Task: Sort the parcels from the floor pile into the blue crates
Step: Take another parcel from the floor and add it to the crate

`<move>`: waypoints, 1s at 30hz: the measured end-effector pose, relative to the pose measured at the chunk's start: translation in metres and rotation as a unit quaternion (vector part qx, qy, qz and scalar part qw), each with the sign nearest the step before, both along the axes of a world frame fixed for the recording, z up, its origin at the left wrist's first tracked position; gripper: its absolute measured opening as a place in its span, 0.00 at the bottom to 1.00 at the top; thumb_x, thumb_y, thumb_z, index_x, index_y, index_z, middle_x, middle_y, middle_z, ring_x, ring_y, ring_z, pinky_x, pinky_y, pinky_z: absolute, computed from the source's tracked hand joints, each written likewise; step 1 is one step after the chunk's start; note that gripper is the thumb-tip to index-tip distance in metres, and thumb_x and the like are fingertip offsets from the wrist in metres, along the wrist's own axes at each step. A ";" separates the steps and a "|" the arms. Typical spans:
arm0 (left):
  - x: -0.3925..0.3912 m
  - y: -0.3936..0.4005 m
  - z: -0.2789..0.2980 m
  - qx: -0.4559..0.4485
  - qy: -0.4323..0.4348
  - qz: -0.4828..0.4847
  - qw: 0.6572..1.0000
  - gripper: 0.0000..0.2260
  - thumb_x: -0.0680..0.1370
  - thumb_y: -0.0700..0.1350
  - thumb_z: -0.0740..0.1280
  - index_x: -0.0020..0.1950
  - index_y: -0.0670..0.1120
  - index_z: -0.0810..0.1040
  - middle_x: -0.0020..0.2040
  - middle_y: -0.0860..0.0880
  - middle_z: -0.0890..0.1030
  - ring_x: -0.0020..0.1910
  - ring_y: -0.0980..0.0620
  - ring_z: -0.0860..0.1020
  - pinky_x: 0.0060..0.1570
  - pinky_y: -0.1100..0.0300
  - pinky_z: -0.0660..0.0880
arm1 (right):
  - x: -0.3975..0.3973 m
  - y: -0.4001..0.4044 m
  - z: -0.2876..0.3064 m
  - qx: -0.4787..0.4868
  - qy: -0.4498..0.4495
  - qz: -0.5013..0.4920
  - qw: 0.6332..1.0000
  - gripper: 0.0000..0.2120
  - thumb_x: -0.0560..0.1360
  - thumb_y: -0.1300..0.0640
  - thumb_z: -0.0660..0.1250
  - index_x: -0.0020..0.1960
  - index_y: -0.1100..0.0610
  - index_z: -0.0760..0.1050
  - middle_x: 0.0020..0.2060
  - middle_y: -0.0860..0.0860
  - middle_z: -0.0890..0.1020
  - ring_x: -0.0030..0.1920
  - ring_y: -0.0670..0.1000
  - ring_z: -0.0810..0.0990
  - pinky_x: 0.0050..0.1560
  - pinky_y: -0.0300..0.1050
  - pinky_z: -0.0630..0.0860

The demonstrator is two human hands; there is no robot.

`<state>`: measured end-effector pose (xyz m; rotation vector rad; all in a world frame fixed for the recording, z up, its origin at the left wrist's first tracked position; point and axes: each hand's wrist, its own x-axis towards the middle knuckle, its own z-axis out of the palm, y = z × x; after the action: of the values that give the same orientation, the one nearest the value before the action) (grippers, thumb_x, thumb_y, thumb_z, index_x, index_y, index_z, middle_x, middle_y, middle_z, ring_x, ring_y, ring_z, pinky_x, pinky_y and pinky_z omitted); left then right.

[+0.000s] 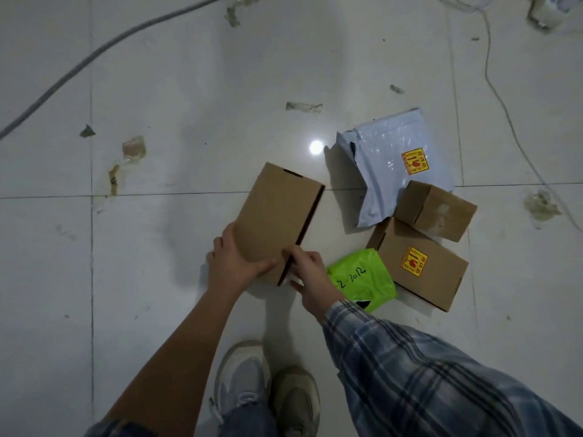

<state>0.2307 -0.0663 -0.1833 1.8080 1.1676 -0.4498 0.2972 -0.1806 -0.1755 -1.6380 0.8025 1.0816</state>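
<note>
While both hands hold 1 plain cardboard box [277, 216] over the tiled floor [157, 279], the sorting looks only partly done, as 4 parcels are left in the pile to its right. The left hand [235, 258] wraps its near corner, thumb on top; the right hand [310, 275] has its fingers curled on the near right edge. Largest in the pile is the white mailer bag [391, 165] at the far side, then a box with a yellow sticker [419, 263], a small box [437, 209] resting between them, and a green bag [362, 279] nearest. No blue crates show. A cable [79, 63] and tape scraps [303, 106] lie farther off, clear of the work.
</note>
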 end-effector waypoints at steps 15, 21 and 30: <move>0.006 -0.029 0.181 -0.218 -0.175 0.337 0.899 0.33 0.72 0.46 0.73 0.73 0.49 0.61 0.62 0.42 0.77 0.57 0.46 0.79 0.57 0.53 0.78 | -0.039 0.031 0.164 -0.178 -0.480 0.299 0.806 0.09 0.71 0.54 0.67 0.44 0.60 0.73 0.41 0.56 0.76 0.43 0.59 0.75 0.42 0.53 0.72; -0.013 -0.009 0.228 -0.200 -0.166 0.458 0.850 0.33 0.67 0.42 0.77 0.69 0.50 0.66 0.60 0.47 0.78 0.55 0.47 0.79 0.55 0.47 0.79 | -0.047 0.022 0.215 -0.155 -0.579 0.513 0.614 0.22 0.56 0.56 0.76 0.47 0.60 0.76 0.43 0.57 0.79 0.42 0.60 0.78 0.42 0.49 0.74; -0.098 0.016 0.291 -0.255 -0.166 0.552 0.776 0.21 0.69 0.33 0.60 0.62 0.39 0.73 0.50 0.45 0.78 0.41 0.51 0.75 0.34 0.60 0.70 | -0.070 0.023 0.269 0.043 -0.131 0.207 0.969 0.32 0.73 0.45 0.68 0.70 0.56 0.60 0.63 0.54 0.70 0.60 0.51 0.73 0.62 0.51 0.73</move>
<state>0.1323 -0.0499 0.1073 0.4910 1.4383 0.2436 0.2277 -0.1574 0.0933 -1.8723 0.2396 1.1306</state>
